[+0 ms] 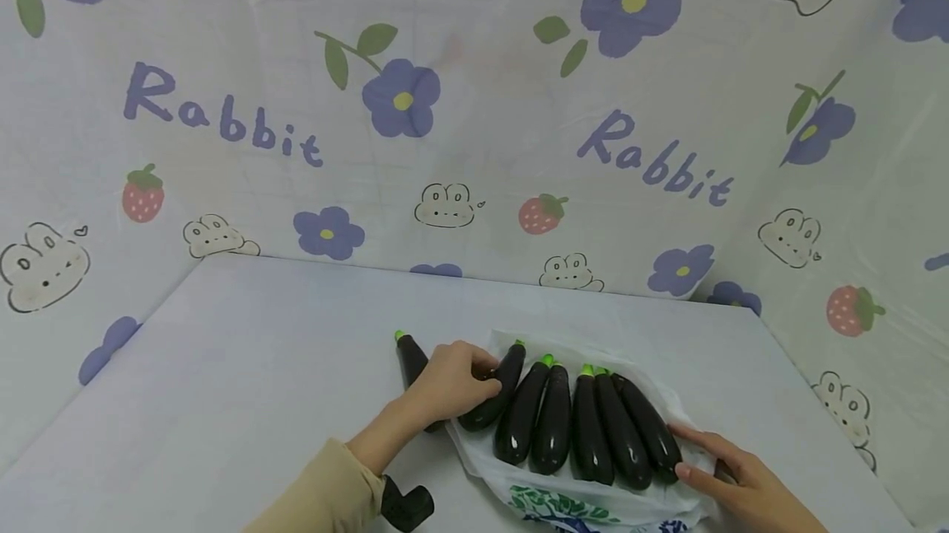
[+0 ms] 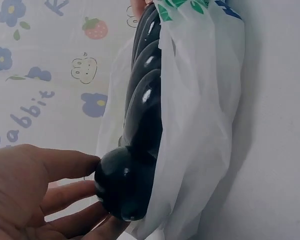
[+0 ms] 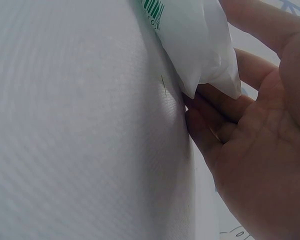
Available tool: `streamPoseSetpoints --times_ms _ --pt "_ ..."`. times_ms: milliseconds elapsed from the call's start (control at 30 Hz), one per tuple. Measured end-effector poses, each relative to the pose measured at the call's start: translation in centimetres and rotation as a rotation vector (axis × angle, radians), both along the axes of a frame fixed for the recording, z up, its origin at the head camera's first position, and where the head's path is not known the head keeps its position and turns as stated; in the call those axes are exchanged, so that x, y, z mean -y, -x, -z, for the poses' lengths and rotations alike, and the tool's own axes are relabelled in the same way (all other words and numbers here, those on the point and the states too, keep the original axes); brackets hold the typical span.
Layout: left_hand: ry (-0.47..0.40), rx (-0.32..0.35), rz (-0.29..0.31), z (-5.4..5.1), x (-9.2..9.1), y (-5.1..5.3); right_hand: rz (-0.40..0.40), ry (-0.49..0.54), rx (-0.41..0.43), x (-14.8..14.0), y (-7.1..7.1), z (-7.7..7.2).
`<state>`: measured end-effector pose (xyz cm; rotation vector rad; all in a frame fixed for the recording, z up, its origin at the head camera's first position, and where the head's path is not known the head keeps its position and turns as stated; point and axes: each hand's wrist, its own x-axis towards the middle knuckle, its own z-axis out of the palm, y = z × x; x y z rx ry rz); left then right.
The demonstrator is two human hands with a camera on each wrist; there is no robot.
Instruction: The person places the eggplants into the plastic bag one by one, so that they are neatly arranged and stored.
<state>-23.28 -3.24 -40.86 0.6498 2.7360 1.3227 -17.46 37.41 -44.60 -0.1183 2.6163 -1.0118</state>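
Several dark eggplants [image 1: 552, 426] with green stem ends lie side by side on a white plastic bag [image 1: 549, 490] printed in green and blue. My left hand [image 1: 455, 381] grips the leftmost of these, an eggplant [image 2: 125, 182] whose rounded end faces the left wrist camera. Its thumb and fingers sit on either side of the eggplant. Partly hidden behind that hand, another eggplant [image 1: 411, 358] lies on the table just left of the bag. At the bag's right edge, my right hand [image 1: 741, 471] rests its extended fingers and thumb against the bag and the rightmost eggplant [image 1: 652, 426].
A white table [image 1: 259, 368] carries everything. Behind and beside it hangs a pale cloth [image 1: 474, 146] printed with flowers, rabbits and strawberries. A black object [image 1: 406, 507] sits at the left wrist.
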Motion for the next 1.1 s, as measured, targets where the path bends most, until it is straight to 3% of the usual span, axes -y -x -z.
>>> streamPoseSetpoints --times_ms 500,767,933,1100 --pt "-0.028 0.047 0.003 0.0 0.1 -0.1 -0.003 0.024 0.004 -0.1 0.0 0.1" --pt "-0.060 0.012 -0.006 0.4 0.8 0.1 0.010 0.029 0.021 0.0 0.1 0.0" --pt "-0.128 -0.025 -0.087 -0.2 2.2 -0.8 0.006 0.036 0.016 -0.1 0.1 0.2" --pt "-0.157 -0.009 -0.237 -0.6 4.5 -2.0 0.006 0.044 0.017 -0.1 0.2 0.2"
